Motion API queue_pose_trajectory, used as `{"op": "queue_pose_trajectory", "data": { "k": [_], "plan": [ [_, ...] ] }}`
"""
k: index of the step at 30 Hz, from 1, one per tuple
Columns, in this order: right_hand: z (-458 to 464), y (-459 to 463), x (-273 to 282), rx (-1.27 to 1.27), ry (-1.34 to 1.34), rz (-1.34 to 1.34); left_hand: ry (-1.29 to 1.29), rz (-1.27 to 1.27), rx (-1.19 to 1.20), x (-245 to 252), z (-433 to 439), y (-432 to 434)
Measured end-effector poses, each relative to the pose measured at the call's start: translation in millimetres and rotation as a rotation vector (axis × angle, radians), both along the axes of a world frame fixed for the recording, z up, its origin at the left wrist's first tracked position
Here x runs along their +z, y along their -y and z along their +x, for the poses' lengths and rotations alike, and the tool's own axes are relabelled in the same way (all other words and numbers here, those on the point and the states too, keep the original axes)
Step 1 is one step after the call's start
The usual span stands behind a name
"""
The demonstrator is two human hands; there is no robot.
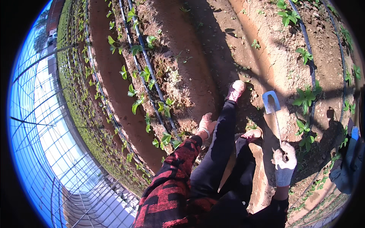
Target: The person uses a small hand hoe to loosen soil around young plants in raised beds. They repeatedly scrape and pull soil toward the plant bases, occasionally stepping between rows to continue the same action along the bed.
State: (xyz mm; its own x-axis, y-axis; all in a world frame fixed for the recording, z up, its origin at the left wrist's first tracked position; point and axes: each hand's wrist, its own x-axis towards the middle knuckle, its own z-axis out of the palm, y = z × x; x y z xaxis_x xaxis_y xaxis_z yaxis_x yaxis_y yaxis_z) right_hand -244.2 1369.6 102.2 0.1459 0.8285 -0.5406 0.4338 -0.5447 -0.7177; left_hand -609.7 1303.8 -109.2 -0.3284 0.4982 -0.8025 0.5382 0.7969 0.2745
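Note:
My right hand (285, 163), in a whitish knit glove, grips the handle of a small hand spade (271, 102). Its thin shaft points away from me, and the flat metal blade is over the pale slope of the right soil bed. The round end of the handle shows within my fist. My left hand (206, 125) holds nothing, its fingers apart, beside my dark trouser leg and near the left bed. A pale band circles that wrist. Closest to the left hand are young leafy plants (166, 138) along a black drip hose (152, 77).
My pink shoes (236, 89) are in the furrow between beds. More seedlings (305, 98) grow by another drip hose (309, 54) on the right. At the right rim another person (346, 168) bends low, a blue glove (354, 132) showing. A metal greenhouse frame (37, 122) curves along the left.

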Motion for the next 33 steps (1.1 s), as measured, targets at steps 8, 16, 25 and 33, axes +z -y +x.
{"op": "queue_pose_trajectory", "data": {
  "k": [8, 16, 25, 33],
  "plan": [
    [-98.7, -31.1, -25.7, 0.326, -0.097, 0.028, -0.368, 0.147, 0.028, -8.7, -111.3, -22.8],
    [-177.1, -61.7, -76.5, 0.424, -0.140, -0.003, -0.524, 0.432, 0.451, -46.0, -195.1, -173.6],
    [-221.0, -102.6, -97.1, 0.602, -0.073, -0.098, -0.518, 0.319, 0.297, -57.9, -226.3, -212.4],
    [-341.0, -155.6, -167.7, 0.880, 0.036, 0.261, -0.252, 0.396, 0.319, -57.7, -254.4, -208.7]
  ]
}}
